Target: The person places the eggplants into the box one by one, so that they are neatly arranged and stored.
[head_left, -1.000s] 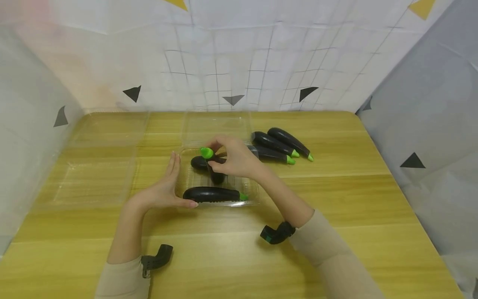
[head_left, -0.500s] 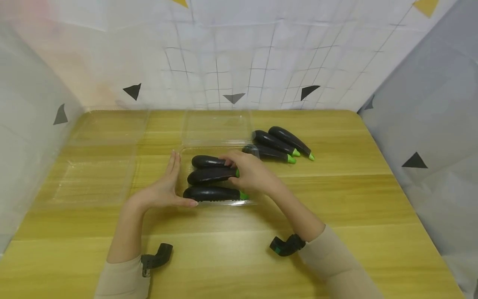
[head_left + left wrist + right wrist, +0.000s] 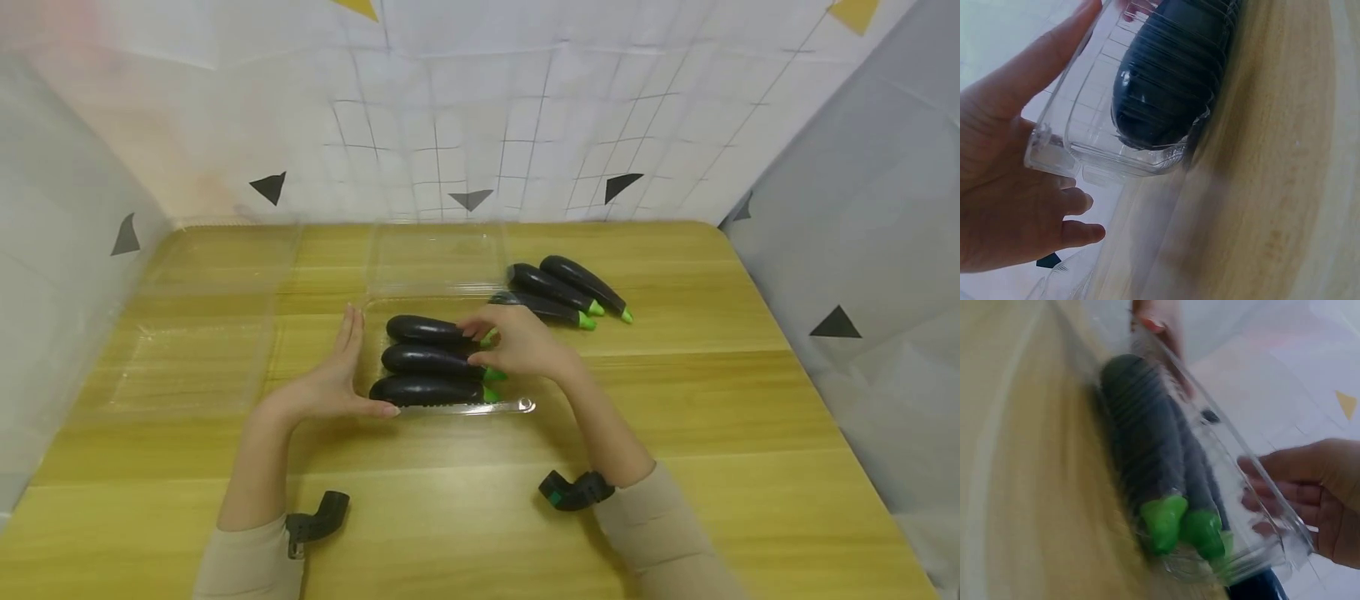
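Observation:
A clear plastic tray (image 3: 517,406) on the wooden table holds three dark eggplants side by side: front (image 3: 423,389), middle (image 3: 427,359) and back (image 3: 423,329), green stems to the right. My left hand (image 3: 333,379) lies flat against the tray's left wall (image 3: 1054,153), thumb along the front; the front eggplant's blunt end (image 3: 1166,81) shows through the plastic. My right hand (image 3: 517,342) rests at the tray's right end, its fingers touching the back eggplant near the stem. The right wrist view has the stems (image 3: 1163,515) behind the tray wall and the right hand (image 3: 1319,487) beside it.
Three more eggplants (image 3: 562,292) lie on the table behind and right of the tray. The tray's open clear lid (image 3: 435,254) lies flat behind it. More clear trays (image 3: 187,358) sit at the left. White sheets wall in the table (image 3: 712,400) on three sides.
My right hand lowered the eggplant it held into the tray between the other two, let it go and drew back to the stem ends. The left hand stayed put.

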`<control>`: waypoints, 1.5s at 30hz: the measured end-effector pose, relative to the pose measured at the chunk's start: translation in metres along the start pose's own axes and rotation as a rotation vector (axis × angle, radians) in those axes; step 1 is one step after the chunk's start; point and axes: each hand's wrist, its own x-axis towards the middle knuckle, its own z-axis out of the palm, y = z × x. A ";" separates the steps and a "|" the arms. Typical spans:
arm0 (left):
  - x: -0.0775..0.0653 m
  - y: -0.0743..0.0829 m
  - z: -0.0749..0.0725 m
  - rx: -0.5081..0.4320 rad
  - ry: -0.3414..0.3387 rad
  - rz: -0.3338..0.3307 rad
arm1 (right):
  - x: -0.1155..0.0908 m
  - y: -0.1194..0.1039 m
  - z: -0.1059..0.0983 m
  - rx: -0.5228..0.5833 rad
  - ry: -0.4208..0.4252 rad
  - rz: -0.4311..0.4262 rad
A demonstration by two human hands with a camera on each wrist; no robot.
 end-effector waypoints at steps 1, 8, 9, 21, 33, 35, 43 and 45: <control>0.000 0.000 0.000 0.001 0.000 0.001 | 0.000 0.002 -0.002 0.031 0.011 -0.013; 0.000 0.000 -0.001 0.003 0.003 0.004 | 0.000 0.008 -0.013 0.189 0.074 -0.096; 0.000 0.000 -0.001 0.003 0.003 0.005 | 0.000 0.008 -0.015 0.197 0.083 -0.106; 0.001 0.000 -0.002 0.014 0.018 0.014 | 0.005 0.008 -0.026 0.282 0.153 -0.219; -0.001 -0.002 0.003 -0.005 0.030 0.025 | -0.004 -0.018 -0.050 0.306 0.223 -0.243; -0.002 -0.002 0.004 -0.011 0.030 0.028 | -0.005 -0.019 -0.052 0.312 0.231 -0.243; -0.001 -0.004 0.005 0.001 0.027 0.018 | -0.005 -0.016 -0.056 0.312 0.267 -0.177; -0.001 -0.003 0.005 0.005 0.027 0.016 | -0.005 -0.015 -0.057 0.305 0.278 -0.141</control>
